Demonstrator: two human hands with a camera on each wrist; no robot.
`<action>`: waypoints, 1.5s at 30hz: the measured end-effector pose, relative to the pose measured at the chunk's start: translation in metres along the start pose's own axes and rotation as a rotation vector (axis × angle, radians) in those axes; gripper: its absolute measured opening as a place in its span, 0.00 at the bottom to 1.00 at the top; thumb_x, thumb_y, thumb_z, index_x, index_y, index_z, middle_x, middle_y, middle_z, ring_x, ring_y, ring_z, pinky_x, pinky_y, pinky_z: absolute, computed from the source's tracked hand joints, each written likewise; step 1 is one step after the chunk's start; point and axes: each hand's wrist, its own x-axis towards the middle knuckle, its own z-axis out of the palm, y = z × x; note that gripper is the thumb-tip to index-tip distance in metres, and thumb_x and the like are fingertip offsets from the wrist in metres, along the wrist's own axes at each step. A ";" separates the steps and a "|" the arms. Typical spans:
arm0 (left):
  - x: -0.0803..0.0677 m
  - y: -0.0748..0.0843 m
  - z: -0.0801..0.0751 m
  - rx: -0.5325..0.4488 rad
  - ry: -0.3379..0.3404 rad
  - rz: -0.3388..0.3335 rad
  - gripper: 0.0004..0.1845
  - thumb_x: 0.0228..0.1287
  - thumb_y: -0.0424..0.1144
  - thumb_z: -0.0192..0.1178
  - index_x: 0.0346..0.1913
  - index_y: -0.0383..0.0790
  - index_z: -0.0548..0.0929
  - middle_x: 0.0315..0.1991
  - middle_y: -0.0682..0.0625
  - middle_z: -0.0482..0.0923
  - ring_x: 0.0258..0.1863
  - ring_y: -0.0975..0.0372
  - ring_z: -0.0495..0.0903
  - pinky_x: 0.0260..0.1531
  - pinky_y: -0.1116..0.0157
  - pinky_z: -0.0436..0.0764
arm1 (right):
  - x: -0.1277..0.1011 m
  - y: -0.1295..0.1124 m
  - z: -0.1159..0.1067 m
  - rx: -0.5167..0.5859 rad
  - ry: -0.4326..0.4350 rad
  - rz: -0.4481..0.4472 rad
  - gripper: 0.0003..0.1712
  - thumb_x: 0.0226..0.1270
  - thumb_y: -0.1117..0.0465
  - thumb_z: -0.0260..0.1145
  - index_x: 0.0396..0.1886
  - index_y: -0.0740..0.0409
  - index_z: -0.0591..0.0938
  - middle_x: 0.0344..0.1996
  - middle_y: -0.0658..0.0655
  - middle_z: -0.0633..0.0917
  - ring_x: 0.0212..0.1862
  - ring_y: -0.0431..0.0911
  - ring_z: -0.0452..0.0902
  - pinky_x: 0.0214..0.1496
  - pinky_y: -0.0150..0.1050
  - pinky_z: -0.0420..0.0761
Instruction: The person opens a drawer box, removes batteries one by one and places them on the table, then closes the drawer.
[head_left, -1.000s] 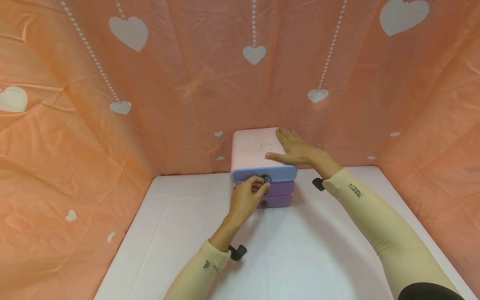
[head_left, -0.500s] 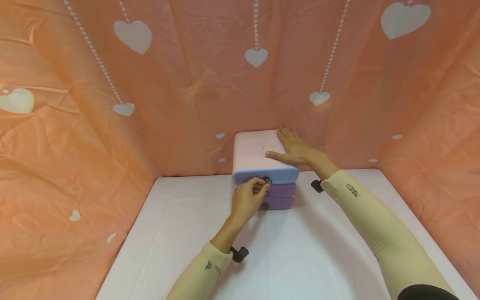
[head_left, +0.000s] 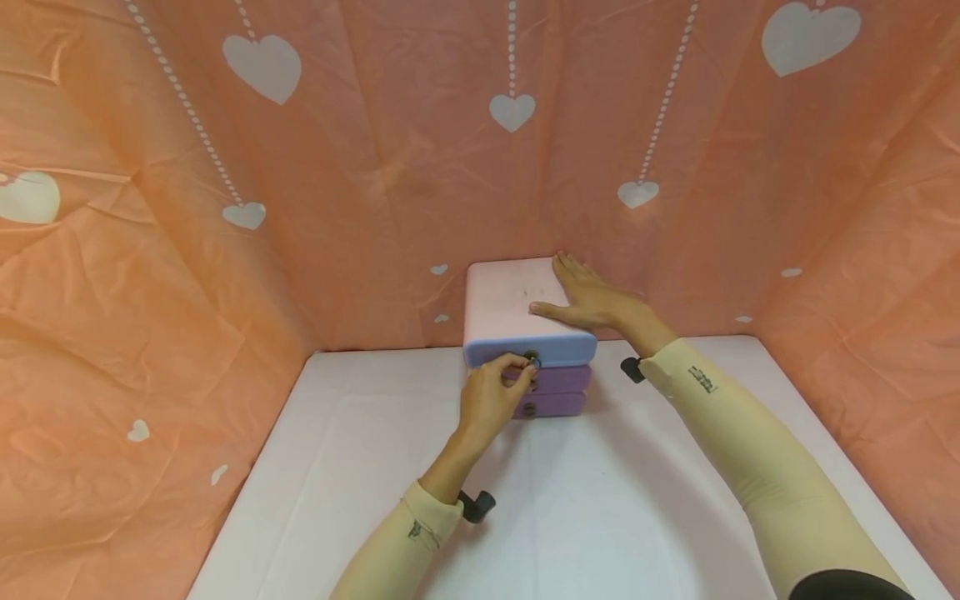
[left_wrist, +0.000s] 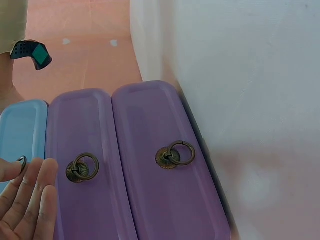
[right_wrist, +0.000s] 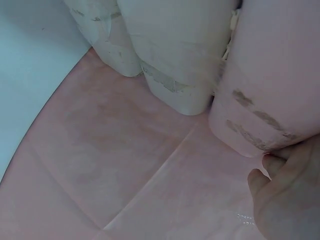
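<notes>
A small stacked drawer unit with a pink top (head_left: 506, 296) stands against the back cloth. Its top drawer front is blue (head_left: 573, 348), and the two drawers below have purple fronts (left_wrist: 82, 125). My left hand (head_left: 483, 404) pinches the ring pull (left_wrist: 22, 161) of the blue drawer between thumb and forefinger. The other fingers extend beside it in the left wrist view. The blue drawer looks closed. My right hand (head_left: 592, 302) rests with spread fingers on the right side of the pink top. In the right wrist view, its fingertips touch the pink casing (right_wrist: 280, 80).
Brass ring pulls (left_wrist: 82, 168) hang on the purple drawers. A white tabletop (head_left: 600, 517) lies under the unit. Orange cloth (head_left: 390, 167) with white hearts encloses the back and sides. Brownish tape marks (right_wrist: 267, 120) show on the casing.
</notes>
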 end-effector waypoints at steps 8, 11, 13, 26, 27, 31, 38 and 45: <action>0.000 0.000 -0.004 -0.002 -0.040 -0.009 0.10 0.76 0.46 0.68 0.49 0.43 0.91 0.38 0.52 0.93 0.35 0.62 0.92 0.29 0.65 0.87 | 0.000 0.000 0.001 0.003 -0.002 0.006 0.66 0.76 0.26 0.54 0.86 0.68 0.37 0.87 0.66 0.33 0.88 0.56 0.26 0.88 0.54 0.34; 0.000 0.000 -0.006 -0.005 -0.051 -0.018 0.10 0.76 0.46 0.68 0.48 0.44 0.91 0.37 0.53 0.93 0.36 0.62 0.92 0.32 0.62 0.87 | 0.000 0.000 0.000 0.010 -0.004 0.008 0.67 0.75 0.24 0.54 0.86 0.68 0.36 0.87 0.66 0.33 0.87 0.57 0.26 0.88 0.55 0.34; 0.000 -0.001 -0.008 -0.007 -0.055 -0.019 0.10 0.76 0.47 0.68 0.49 0.44 0.91 0.38 0.53 0.93 0.37 0.62 0.92 0.33 0.61 0.88 | 0.000 -0.001 0.000 0.010 -0.007 0.010 0.67 0.75 0.24 0.53 0.86 0.68 0.36 0.87 0.66 0.33 0.87 0.57 0.26 0.88 0.55 0.34; -0.009 -0.004 -0.012 0.006 -0.080 0.013 0.10 0.77 0.45 0.67 0.49 0.43 0.91 0.39 0.54 0.92 0.38 0.62 0.92 0.38 0.60 0.90 | -0.001 -0.001 0.003 0.010 -0.006 0.013 0.66 0.76 0.25 0.54 0.86 0.68 0.37 0.87 0.65 0.33 0.87 0.57 0.26 0.88 0.56 0.35; -0.010 -0.004 -0.012 0.005 -0.083 0.015 0.10 0.77 0.46 0.67 0.49 0.43 0.91 0.40 0.54 0.92 0.38 0.62 0.92 0.39 0.60 0.90 | -0.001 -0.001 0.002 0.011 -0.003 0.015 0.66 0.76 0.25 0.54 0.87 0.67 0.37 0.87 0.65 0.33 0.88 0.57 0.26 0.88 0.56 0.35; -0.012 -0.003 -0.014 0.005 -0.097 0.012 0.11 0.78 0.47 0.66 0.49 0.44 0.91 0.41 0.54 0.92 0.39 0.62 0.91 0.40 0.59 0.90 | -0.001 -0.002 0.001 0.018 0.002 0.017 0.66 0.76 0.25 0.54 0.87 0.67 0.36 0.87 0.64 0.32 0.87 0.57 0.25 0.88 0.56 0.34; -0.018 -0.001 -0.016 0.015 -0.109 0.017 0.11 0.78 0.47 0.67 0.49 0.44 0.91 0.40 0.55 0.92 0.38 0.63 0.91 0.39 0.62 0.90 | -0.001 -0.002 0.001 0.012 0.000 0.017 0.66 0.76 0.25 0.54 0.87 0.67 0.37 0.87 0.65 0.33 0.88 0.57 0.26 0.88 0.55 0.35; -0.023 0.001 -0.015 0.036 -0.102 0.029 0.11 0.77 0.47 0.68 0.49 0.45 0.91 0.38 0.57 0.92 0.37 0.66 0.91 0.40 0.63 0.90 | -0.001 0.000 0.002 0.016 0.004 0.015 0.66 0.77 0.26 0.54 0.87 0.68 0.37 0.87 0.66 0.33 0.87 0.57 0.25 0.88 0.56 0.35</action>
